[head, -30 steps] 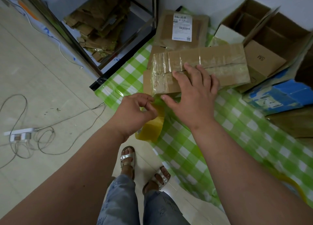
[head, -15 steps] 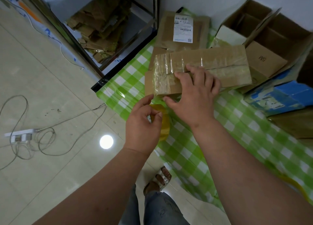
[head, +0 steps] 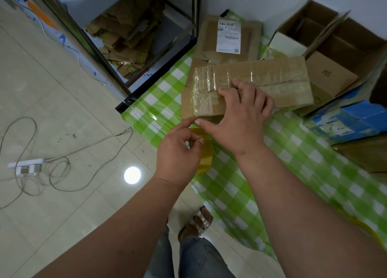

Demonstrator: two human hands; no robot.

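Roll (head: 206, 152) is mostly hidden behind L hand (head: 178, 154). Only an amber, see-through arc shows on its right side, plus a bit of white core btw the fingers. Can't tell if a tape strip runs from roll to box (head: 261, 76). Box's near edge is partly covered by R hand (head: 240, 118). Brown item at right edge of frame is cut off, unclear.

L hand is curled round the roll and grips it. One finger stretches up to the box's near-left corner, almost meeting R thumb. Roll sits just near of the box, at the table's left edge.

R hand lies flat on box top, fingers spread & fairly straight, pressing down, thumb at the near-left corner. It holds nothing.

Box is long, flat, brown cardboard, wrapped w/ glossy clear tape that's wrinkled at the left end. It lies on another flat carton. Cloth (head: 293, 162) is a green/white check, shiny plastic.

Far side has a flat parcel (head: 247, 39) w/ a white label, far right an open carton (head: 345, 37), right a blue pack (head: 351, 120). On the pale floor tiles, left, are a power strip (head: 27, 165) & loose cable.
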